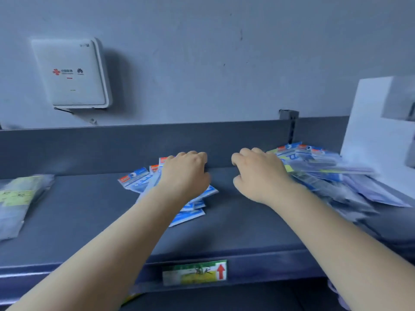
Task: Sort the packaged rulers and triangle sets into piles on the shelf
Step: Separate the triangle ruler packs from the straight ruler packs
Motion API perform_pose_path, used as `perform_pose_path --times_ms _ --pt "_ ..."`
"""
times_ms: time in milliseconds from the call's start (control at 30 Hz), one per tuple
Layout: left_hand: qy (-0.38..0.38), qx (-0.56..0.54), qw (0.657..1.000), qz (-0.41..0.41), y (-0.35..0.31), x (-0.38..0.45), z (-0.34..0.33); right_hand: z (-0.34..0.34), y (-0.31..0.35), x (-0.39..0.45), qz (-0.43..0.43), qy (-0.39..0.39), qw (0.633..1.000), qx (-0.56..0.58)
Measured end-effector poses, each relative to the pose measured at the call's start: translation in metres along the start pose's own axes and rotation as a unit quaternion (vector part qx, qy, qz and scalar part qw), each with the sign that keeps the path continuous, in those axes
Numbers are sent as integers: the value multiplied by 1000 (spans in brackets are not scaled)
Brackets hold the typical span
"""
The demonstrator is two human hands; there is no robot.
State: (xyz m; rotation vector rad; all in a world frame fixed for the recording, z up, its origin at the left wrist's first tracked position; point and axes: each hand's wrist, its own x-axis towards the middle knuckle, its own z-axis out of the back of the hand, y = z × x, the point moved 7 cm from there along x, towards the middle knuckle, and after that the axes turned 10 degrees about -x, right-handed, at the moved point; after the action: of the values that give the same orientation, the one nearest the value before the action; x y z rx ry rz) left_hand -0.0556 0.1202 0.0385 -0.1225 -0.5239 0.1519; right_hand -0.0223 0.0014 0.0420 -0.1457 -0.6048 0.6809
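Shelf: dark grey shelf (pixel 235 225) is running below a grey wall (pixel 202 52) carrying a white router box (pixel 71 72).
Packs: blue packaged rulers (pixel 134 179) are lying mid-shelf; a bigger heap (pixel 325 173) is sitting at the right end.
Left hand (pixel 185 173): fingers are curling down over the middle pile; grip unclear.
Right hand (pixel 258 173): fingers are curling beside the right heap, grip hidden.

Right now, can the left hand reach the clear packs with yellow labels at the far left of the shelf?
Probably yes. The left hand is over the blue packs, and only bare shelf lies between it and the yellow-labelled packs.

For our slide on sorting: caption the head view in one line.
Both hands, left hand and right hand, hover over blue packet piles on a grey shelf.
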Motion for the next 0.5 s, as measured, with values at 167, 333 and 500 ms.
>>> perform_pose_path --times_ms 167,333,500 --pt "70 -100 993 -2 -85 18 -45 -26 -90 -38 -50 30 998 16" --pt "102 -134 985 22 -135 32 -74 -51 -159 -64 -75 52 994 53" --pt "132 -161 976 69 -157 46 -99 -83 -217 -70 -115 89 983 115"
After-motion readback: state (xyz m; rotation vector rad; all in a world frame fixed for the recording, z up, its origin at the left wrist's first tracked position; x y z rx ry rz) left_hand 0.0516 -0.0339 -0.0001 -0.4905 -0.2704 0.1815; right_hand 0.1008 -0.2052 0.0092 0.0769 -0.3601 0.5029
